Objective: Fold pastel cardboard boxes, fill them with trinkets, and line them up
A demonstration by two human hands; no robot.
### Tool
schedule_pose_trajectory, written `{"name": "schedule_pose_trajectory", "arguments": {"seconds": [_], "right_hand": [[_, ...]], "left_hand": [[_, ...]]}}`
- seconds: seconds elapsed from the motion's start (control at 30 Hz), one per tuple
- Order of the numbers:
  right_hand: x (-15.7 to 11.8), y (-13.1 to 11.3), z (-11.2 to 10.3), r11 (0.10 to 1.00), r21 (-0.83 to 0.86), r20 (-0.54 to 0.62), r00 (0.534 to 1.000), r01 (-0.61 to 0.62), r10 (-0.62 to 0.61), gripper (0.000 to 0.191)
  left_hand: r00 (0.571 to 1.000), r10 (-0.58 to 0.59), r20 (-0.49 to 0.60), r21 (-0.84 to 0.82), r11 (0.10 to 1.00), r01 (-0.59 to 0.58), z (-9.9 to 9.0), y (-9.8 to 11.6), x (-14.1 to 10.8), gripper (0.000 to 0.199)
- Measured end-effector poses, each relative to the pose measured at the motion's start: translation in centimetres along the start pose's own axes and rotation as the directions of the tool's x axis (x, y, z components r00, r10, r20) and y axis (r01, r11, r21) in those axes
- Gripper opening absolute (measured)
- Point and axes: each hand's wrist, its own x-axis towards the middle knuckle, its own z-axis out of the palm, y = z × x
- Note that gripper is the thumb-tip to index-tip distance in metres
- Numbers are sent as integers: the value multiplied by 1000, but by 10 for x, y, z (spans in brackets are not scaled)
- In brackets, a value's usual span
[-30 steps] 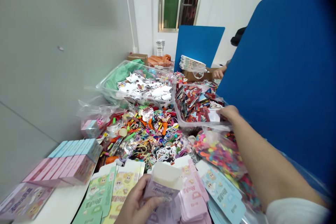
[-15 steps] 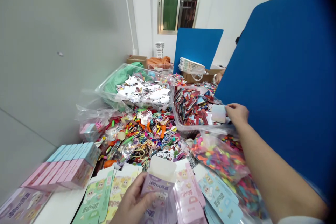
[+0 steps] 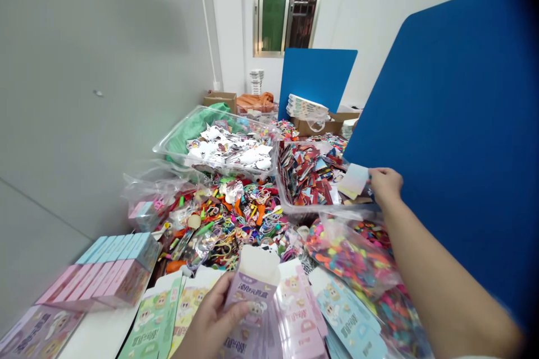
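Since the earlier frame, your right hand (image 3: 385, 186) has shifted further right and the pale card (image 3: 353, 181) has risen with it, tilted up above the tray edge. At the near left stand stacked pink-and-blue boxes (image 3: 113, 272), with flat green printed box blanks (image 3: 155, 314) just right of them. Your left hand (image 3: 208, 320) is closed firmly around a lilac printed carton (image 3: 252, 286), which stands nearly upright at near centre with its top flap open. Behind it, farther off, spreads a heap of rubber bands and small coloured trinkets (image 3: 223, 219). To the right lie pink box blanks (image 3: 298, 308), blue box blanks (image 3: 345, 308) and a clear bag of coloured pieces (image 3: 349, 261). Your right hand seems to pinch the card's end, its fingers partly hiding the grip, just above the rim of a clear plastic tray (image 3: 320, 208) of red foil packets, beside a blue board (image 3: 455, 123). You appear to be mid-step with both hands occupied, and the open flap looks to call for your attention next.
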Motion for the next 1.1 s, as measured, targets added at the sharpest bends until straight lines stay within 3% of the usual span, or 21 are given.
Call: {"name": "schedule_pose_trajectory", "arguments": {"seconds": [0.1,0.2,0.47,0.63,0.83,0.97,1.1], "right_hand": [[-12,-22,-6,966,220,63,991,-132,121,18],[-32,-46,-11,893,410,192,975,-185,113,14],[-115,-89,-30,709,666,399,914,-233,-74,26],[-188,-108,-46,570,799,399,877,-190,-269,29],[-246,-112,-44,691,711,517,764,-131,-387,12],[-253,-108,-33,794,606,590,643,46,-488,7],[-251,-107,-28,818,567,623,597,100,-505,9]], "left_hand": [[1000,2,13,-10,1000,-2,0,3,2,44],[1000,0,30,-19,1000,1,2,4,4,44],[998,58,29,1,998,-58,5,2,9,31],[999,49,23,45,998,-50,7,-1,12,36],[998,45,44,33,998,-47,9,-4,12,41],[995,92,29,40,995,-93,6,-2,12,39],[988,153,-10,71,986,-151,0,1,13,36]]}}
